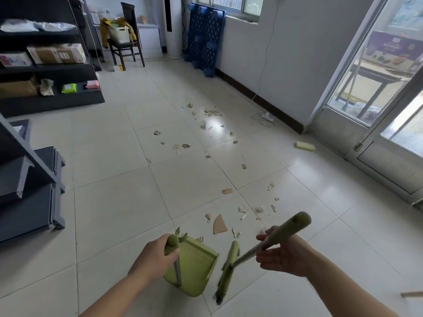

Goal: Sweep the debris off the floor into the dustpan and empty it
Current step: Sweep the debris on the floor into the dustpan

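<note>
Floor [114, 202]: tiled, with open room ahead of both grips. A shelf unit [34, 179] stands well off left and a glass door [377, 110] well off right.

Dustpan [194, 264]: the left grip [155, 255] is wrapped round its upright handle.

Broom [227, 268]: the right grip [281, 255] is curled loosely round the shaft, with the head just beside the pan's lip.

Debris [219, 224]: scattered ahead of both grips, none visibly in the pan.

Risk: the loose hold may let the broom twist and flick scraps past the pan.

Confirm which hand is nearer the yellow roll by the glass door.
Right. The right hand, holding the broom handle, is nearer the camera and slightly left of the yellow roll; the left hand, gripping the dustpan handle, is much farther left.
</note>
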The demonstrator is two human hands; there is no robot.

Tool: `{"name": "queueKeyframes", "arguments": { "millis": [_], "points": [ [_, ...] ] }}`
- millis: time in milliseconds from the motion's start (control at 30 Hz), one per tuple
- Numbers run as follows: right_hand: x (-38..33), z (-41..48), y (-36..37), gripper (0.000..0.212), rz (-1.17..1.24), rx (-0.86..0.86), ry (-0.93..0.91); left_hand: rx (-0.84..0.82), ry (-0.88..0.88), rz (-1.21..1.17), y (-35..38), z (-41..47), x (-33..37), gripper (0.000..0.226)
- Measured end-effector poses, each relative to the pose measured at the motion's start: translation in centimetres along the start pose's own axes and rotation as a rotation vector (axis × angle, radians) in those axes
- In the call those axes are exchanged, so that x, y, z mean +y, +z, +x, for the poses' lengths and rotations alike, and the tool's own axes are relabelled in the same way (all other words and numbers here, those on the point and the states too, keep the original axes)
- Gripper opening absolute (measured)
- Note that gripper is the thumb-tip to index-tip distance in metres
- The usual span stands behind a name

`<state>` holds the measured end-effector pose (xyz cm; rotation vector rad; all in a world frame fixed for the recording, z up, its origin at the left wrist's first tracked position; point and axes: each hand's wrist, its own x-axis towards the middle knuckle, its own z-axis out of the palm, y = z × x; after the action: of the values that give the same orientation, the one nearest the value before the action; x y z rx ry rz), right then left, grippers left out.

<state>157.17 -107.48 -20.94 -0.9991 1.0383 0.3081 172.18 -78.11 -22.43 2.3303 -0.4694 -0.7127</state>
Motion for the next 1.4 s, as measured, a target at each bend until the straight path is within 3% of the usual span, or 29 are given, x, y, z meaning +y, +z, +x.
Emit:
{"name": "queueKeyframes", "arguments": {
  "millis": [167,267,400,533,767,1133,1300,1400],
  "points": [
    [-0.1,1.4,0.4,0.023,0.187,-0.034,0.01,0.012,0.004,-0.009,-0.3,1.4,-0.6,0.004],
    [0.6,2.8,0.4,0.027,0.266,0.006,0.045,0.0,0.001,0.009,-0.3,2.1,-1.2,0.007],
    [2.6,5.1,-0.8,0.024,0.286,0.043,0.267,-0.024,0.0,0.046,-0.1,2.7,-2.1,0.011],
    [3.3,6.2,-1.9,0.012,0.328,0.028,0.327,-0.025,-0.009,0.074,-0.1,3.4,-2.3,0.016],
    [3.4,7.9,-1.3,0.011,0.049,0.105,0.282,-0.02,-0.035,0.122,-0.3,4.9,-2.7,0.014],
    [0.0,12.3,-1.3,0.011,-0.313,0.061,0.256,-0.047,-0.093,0.139,-1.4,7.6,-3.0,0.023],
    [-2.4,14.2,-1.5,0.005,-0.338,0.001,0.308,-0.047,-0.132,0.155,-2.2,8.4,-3.2,0.023],
    [-4.0,15.6,-1.5,0.013,-0.294,-0.082,0.393,-0.063,-0.144,0.156,-2.4,9.1,-3.3,0.027]
  ]
}}
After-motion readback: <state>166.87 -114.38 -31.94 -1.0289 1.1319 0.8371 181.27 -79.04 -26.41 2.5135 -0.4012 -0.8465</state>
